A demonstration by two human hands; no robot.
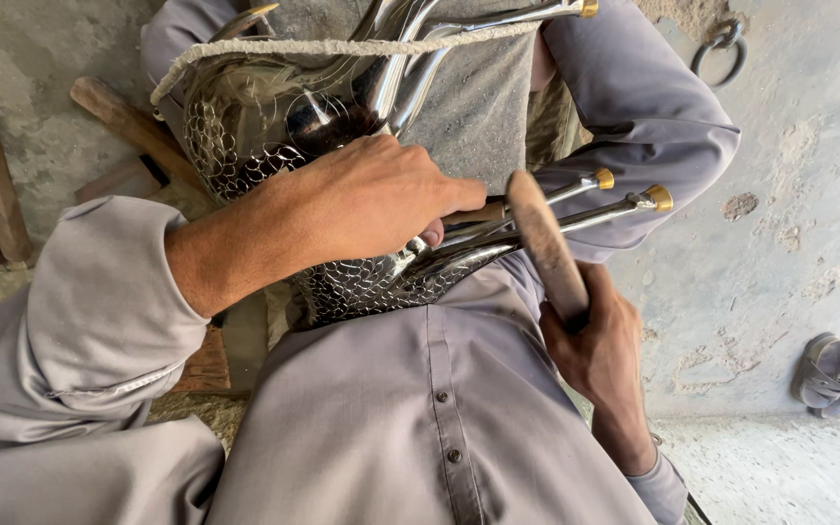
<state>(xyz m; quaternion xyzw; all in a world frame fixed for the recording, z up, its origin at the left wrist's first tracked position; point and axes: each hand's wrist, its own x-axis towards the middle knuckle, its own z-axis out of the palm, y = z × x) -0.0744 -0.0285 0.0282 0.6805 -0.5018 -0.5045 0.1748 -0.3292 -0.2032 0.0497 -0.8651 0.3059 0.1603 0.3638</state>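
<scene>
Polished steel ornament (pixel 342 194) across lap, pinned by left hand (pixel 371 199) clenched over its rods; right hand (pixel 600 355) grasping wooden mallet (pixel 546 248). Best kept braced, struck lightly, squarely.

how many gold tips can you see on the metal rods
3: one gold tip at the top edge, one right of the left hand, one just beyond it. Others may be hidden.
</scene>
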